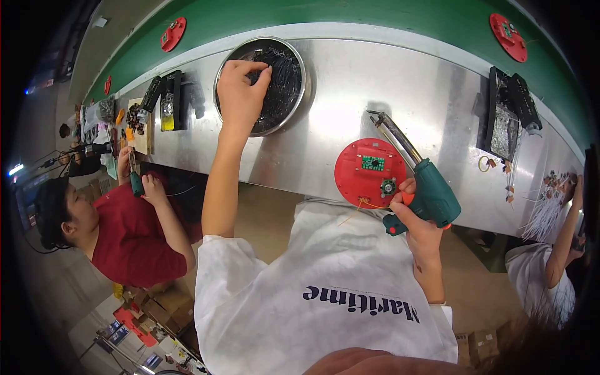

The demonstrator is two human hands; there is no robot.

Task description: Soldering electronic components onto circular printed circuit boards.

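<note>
My left hand (pixel 245 90) reaches over a round metal bowl (pixel 302 94) with a heap of thin black pieces (pixel 281 81) in it. Thumb and forefinger are pinched together; what lies between them, if anything, is too small to make out. In my right hand (pixel 420 228) is a green soldering gun (pixel 437 190), gripped by its handle, a finger at its orange trigger. Its metal tip points toward the far left, over the table. Beside it a red disc (pixel 350 172) lies at the table's near edge, carrying a green circuit board (pixel 373 163), a small round part and a thin yellow wire.
The steel table (pixel 337 81) runs alongside a green conveyor belt (pixel 375 15) bearing more red discs (pixel 507 37). Black trays (pixel 500 119) with dark tools stand to either side. A co-worker in red (pixel 134 231) works at left with another soldering gun; another person (pixel 544 275) is at right.
</note>
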